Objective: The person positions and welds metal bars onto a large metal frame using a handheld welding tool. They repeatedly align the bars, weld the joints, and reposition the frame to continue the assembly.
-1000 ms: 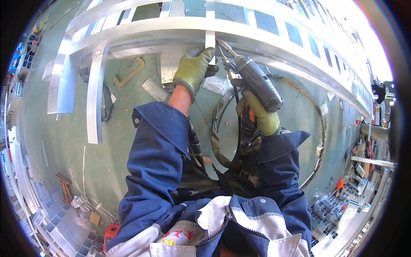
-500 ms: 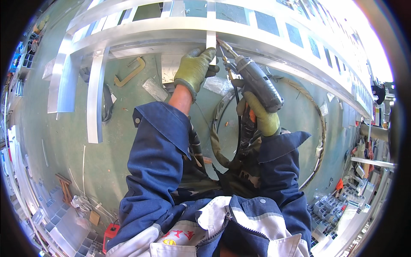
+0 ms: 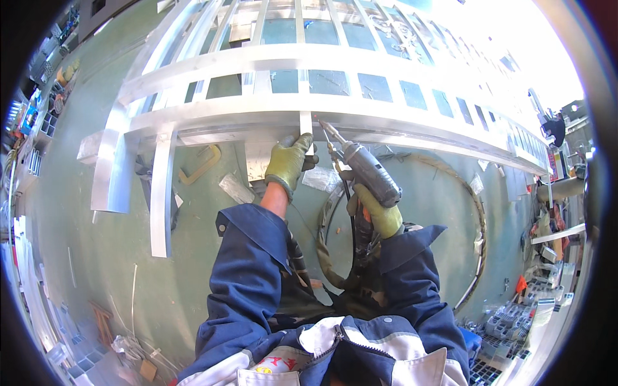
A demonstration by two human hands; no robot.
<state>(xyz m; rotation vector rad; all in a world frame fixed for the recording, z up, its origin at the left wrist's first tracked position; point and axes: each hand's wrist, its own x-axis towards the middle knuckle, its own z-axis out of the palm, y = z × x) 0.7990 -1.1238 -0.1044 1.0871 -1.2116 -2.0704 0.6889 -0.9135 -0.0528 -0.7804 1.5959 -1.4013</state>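
Note:
My left hand (image 3: 288,161), in a yellow-green glove, is closed around the lower end of a short aluminium bar (image 3: 305,122). That bar meets the underside of a long aluminium rail (image 3: 232,106) of a ladder-like frame. My gloved right hand (image 3: 380,211) grips a dark grey welding gun (image 3: 370,170) from below. Its tapered metal nozzle points up and left at the joint of bar and rail, where a small red dot shows. A thin brass-fitted tube runs beside the nozzle. The trigger fingers are partly hidden.
A sheathed cable (image 3: 481,222) loops over the green floor at right. Left of my hands are a yellowish C-shaped clamp (image 3: 200,166) and a hanging aluminium profile (image 3: 162,199). Plastic scraps (image 3: 235,188) lie below the frame. Stacked profiles line both sides.
The view has shifted, so frame and hands sit lower and more of the frame shows. My left hand keeps its grip; the gun's nozzle stays close to the joint.

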